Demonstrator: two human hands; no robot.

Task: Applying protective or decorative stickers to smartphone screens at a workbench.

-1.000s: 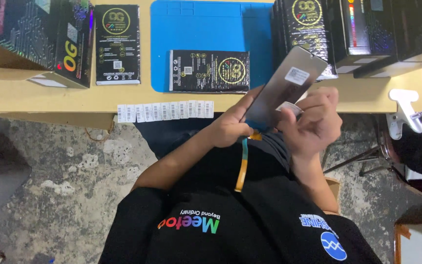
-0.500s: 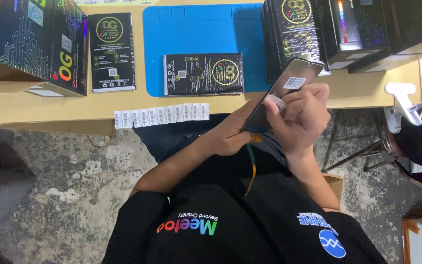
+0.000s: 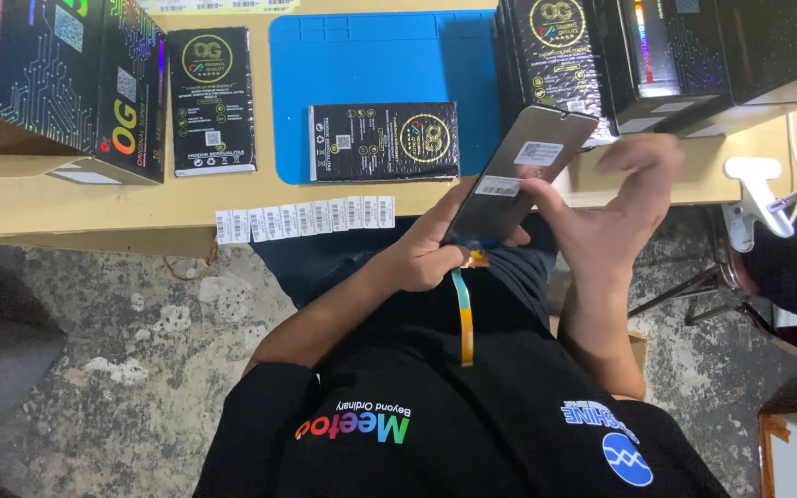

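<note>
My left hand (image 3: pixel 422 256) grips the lower end of a dark phone display panel (image 3: pixel 520 171), held tilted over the table's front edge. The panel's back carries two white stickers. An orange and teal flex cable (image 3: pixel 465 318) hangs from its lower end over my black shirt. My right hand (image 3: pixel 622 198) is at the panel's right side with its fingers spread, and its thumb rests on the lower sticker. On the table just left of the panel lies a flat black packet (image 3: pixel 385 140) on a blue mat (image 3: pixel 375 60).
A row of white barcode labels (image 3: pixel 304 219) is stuck along the wooden table's (image 3: pixel 94 207) front edge. Another black packet (image 3: pixel 211 100) and black boxes (image 3: pixel 57 78) lie at the left. More black boxes (image 3: pixel 684 51) are stacked at the right, near a white clamp (image 3: pixel 754 198). Concrete floor lies below.
My right hand, which was curled over the panel's upper part, has opened its fingers and drawn to the right, leaving only the thumb on a sticker. The panel is more exposed.
</note>
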